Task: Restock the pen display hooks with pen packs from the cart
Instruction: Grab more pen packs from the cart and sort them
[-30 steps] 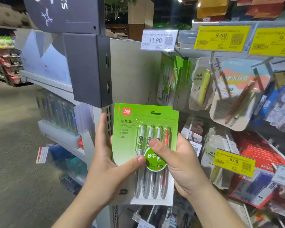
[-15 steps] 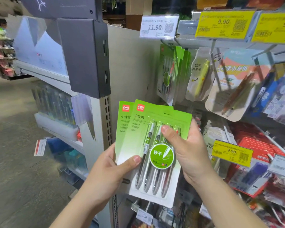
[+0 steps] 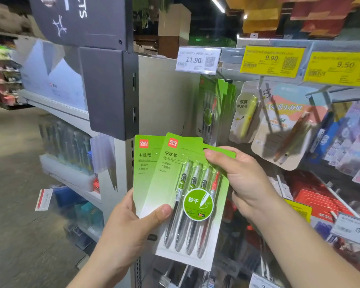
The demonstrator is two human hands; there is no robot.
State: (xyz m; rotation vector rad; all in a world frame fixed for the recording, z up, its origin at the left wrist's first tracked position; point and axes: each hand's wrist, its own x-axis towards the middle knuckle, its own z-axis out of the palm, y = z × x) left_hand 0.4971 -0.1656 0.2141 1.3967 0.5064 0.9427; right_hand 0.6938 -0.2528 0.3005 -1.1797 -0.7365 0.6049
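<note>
My left hand (image 3: pixel 125 229) pinches the rear pack (image 3: pixel 142 163) at 7 o'clock, thumb across its face; my right hand (image 3: pixel 244 183) grips the front pack (image 3: pixel 187 196) at 1 o'clock. Both are green-to-white cards, and the front one shows four blister-sealed pens. More packs (image 3: pixel 216 104) hang at 12, blurred. The rear pack's pens are hidden.

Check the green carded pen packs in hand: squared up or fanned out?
Fanned out. The front green carded pen pack tilts right, baring the back pack's logo corner; a third card's corner shows beside the right hand's fingers.
</note>
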